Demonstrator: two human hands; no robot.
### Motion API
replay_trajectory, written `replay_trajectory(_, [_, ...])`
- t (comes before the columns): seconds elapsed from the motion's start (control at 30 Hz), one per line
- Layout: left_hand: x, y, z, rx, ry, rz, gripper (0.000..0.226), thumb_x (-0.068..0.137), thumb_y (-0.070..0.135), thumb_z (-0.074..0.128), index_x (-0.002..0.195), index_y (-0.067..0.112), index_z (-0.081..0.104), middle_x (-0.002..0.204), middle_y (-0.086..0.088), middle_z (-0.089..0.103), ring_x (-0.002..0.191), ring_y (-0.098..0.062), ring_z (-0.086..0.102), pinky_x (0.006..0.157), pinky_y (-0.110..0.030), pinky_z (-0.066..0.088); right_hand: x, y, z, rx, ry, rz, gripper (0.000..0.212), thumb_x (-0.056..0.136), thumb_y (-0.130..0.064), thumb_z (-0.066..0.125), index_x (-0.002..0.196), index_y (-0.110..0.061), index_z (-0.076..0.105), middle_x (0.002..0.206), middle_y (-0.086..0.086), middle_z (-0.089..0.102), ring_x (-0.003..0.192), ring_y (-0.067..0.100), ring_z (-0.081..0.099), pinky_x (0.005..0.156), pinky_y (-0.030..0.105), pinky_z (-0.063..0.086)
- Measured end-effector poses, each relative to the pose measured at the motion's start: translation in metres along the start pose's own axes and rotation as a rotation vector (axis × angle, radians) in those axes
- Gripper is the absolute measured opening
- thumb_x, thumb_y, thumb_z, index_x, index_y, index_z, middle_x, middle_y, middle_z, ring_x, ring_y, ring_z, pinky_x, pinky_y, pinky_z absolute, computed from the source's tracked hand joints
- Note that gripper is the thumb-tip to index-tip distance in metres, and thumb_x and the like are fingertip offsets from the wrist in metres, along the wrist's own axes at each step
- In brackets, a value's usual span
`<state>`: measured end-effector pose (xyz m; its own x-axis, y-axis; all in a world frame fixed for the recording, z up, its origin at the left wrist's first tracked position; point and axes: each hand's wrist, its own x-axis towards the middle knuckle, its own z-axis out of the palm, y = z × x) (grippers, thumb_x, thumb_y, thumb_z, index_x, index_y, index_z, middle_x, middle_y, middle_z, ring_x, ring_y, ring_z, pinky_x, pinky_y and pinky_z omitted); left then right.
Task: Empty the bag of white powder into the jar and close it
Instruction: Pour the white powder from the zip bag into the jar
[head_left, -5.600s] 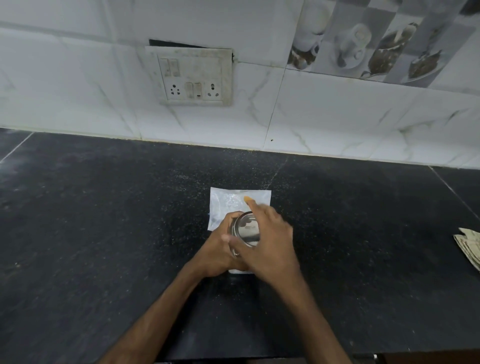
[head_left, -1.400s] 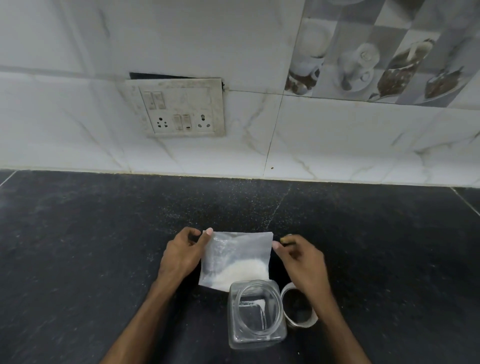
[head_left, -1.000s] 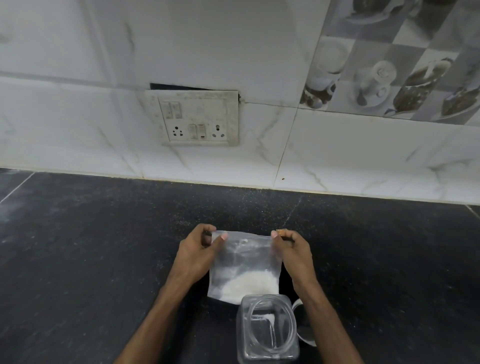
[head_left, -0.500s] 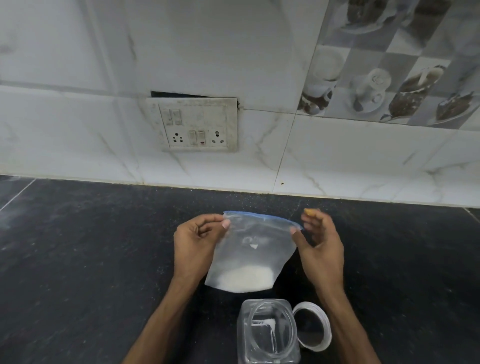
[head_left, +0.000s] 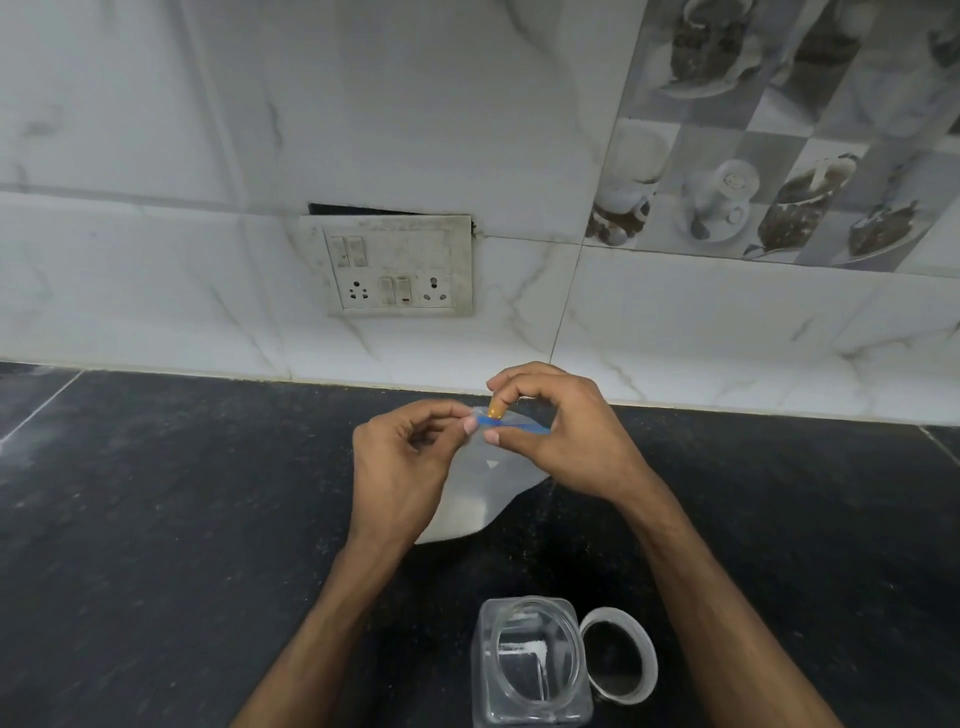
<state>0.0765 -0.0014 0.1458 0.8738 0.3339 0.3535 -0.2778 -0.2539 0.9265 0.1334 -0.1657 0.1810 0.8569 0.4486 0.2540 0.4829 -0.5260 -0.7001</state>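
Note:
A clear zip bag (head_left: 480, 488) with white powder in its lower end hangs above the black counter (head_left: 156, 519). My left hand (head_left: 400, 467) pinches the left end of its blue zip strip. My right hand (head_left: 563, 431) pinches the strip right beside it, thumb and finger on the seal. Nearer to me, a clear square jar (head_left: 532, 662) stands open on the counter with a trace of white powder inside. Its lid (head_left: 618, 654) lies on the counter touching the jar's right side.
A white marble-tiled wall (head_left: 675, 332) runs along the back of the counter, with a socket and switch plate (head_left: 397, 265) above the hands. Patterned cup tiles fill the upper right.
The bag has been lifted higher off the counter. Both hands have come together at the top middle of the bag, fingers now on the blue zip strip.

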Motion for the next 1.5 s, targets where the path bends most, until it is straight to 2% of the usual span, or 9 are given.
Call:
replay_trajectory(0.17, [0.004,0.006,-0.009,-0.019,0.054,-0.004,0.017,0.079,0.009,0.078,0.08,0.026,0.075,0.074,0.019,0.076,0.071,0.001,0.071,0.069,-0.009,0.052,-0.001,0.009,-0.004,0.004,0.007,0.033,0.013,0.079,-0.019,0.085,0.087,-0.021,0.076,0.109,-0.011,0.071,0.107,0.001,0.063,0.097,0.015,0.042])
replay_trajectory(0.33, [0.007,0.013,-0.02,-0.058,0.083,0.002,0.012,0.078,0.011,0.079,0.083,0.022,0.076,0.073,0.009,0.076,0.072,-0.004,0.072,0.072,-0.017,0.057,-0.009,0.03,-0.017,0.06,-0.017,0.072,0.008,0.079,-0.016,0.084,0.085,-0.016,0.079,0.103,-0.008,0.076,0.098,0.003,0.069,0.093,0.024,0.052])
replay_trajectory(0.53, [0.009,0.021,-0.031,-0.136,0.108,0.016,0.021,0.078,0.005,0.077,0.079,0.025,0.073,0.068,0.018,0.075,0.066,0.003,0.069,0.066,-0.008,0.053,-0.022,0.051,-0.03,0.066,0.0,0.114,0.005,0.081,-0.016,0.083,0.081,-0.019,0.079,0.088,-0.007,0.079,0.089,0.007,0.073,0.089,0.026,0.054])
replay_trajectory(0.8, [0.007,0.018,-0.051,-0.118,0.172,0.008,0.017,0.08,0.007,0.075,0.086,0.022,0.071,0.071,0.004,0.075,0.071,-0.009,0.072,0.074,-0.019,0.058,-0.014,0.023,-0.045,0.036,0.035,0.081,0.005,0.082,-0.015,0.082,0.08,-0.017,0.078,0.075,-0.013,0.073,0.066,-0.004,0.064,0.069,0.012,0.047])
replay_trajectory(0.97, [0.009,0.035,-0.059,0.177,-0.078,0.114,0.027,0.075,0.008,0.081,0.098,0.02,0.071,0.098,0.009,0.075,0.088,-0.003,0.071,0.083,-0.014,0.055,0.001,-0.023,-0.061,-0.224,0.018,-0.074,0.005,0.083,-0.022,0.081,0.087,-0.019,0.08,0.08,-0.013,0.075,0.075,0.004,0.069,0.081,0.032,0.059])
replay_trajectory(1.17, [0.013,0.047,-0.035,0.512,-0.368,0.184,0.021,0.074,0.036,0.082,0.092,0.029,0.076,0.132,0.012,0.062,0.113,-0.004,0.062,0.1,-0.029,0.051,-0.005,-0.033,-0.069,-0.348,0.031,-0.098,0.003,0.083,-0.026,0.08,0.085,-0.024,0.078,0.079,-0.01,0.075,0.079,0.006,0.07,0.081,0.042,0.06])
replay_trajectory(1.27, [0.019,0.051,-0.023,0.552,-0.378,0.149,0.016,0.078,0.035,0.078,0.091,0.027,0.078,0.117,0.01,0.072,0.102,-0.006,0.067,0.094,-0.037,0.055,-0.013,-0.029,-0.076,-0.358,0.03,-0.082,0.004,0.084,-0.025,0.08,0.088,-0.023,0.079,0.082,-0.009,0.076,0.081,0.007,0.07,0.083,0.04,0.06])
replay_trajectory(1.43, [0.028,0.067,-0.009,0.609,-0.304,0.141,0.017,0.078,0.04,0.077,0.091,0.028,0.079,0.091,0.011,0.079,0.082,-0.007,0.07,0.078,-0.038,0.059,-0.04,0.008,-0.072,0.179,0.162,0.063,0.046,0.076,-0.003,0.085,0.112,-0.026,0.069,0.099,-0.004,0.075,0.089,0.009,0.072,0.085,0.019,0.057])
replay_trajectory(1.5, [0.028,0.074,-0.006,0.658,-0.318,0.157,0.019,0.077,0.042,0.077,0.091,0.029,0.079,0.091,0.011,0.079,0.084,-0.009,0.07,0.078,-0.038,0.059,-0.057,0.038,-0.047,0.365,0.115,0.21,0.053,0.075,-0.002,0.085,0.118,-0.027,0.067,0.112,-0.003,0.073,0.101,0.013,0.07,0.091,0.025,0.056])
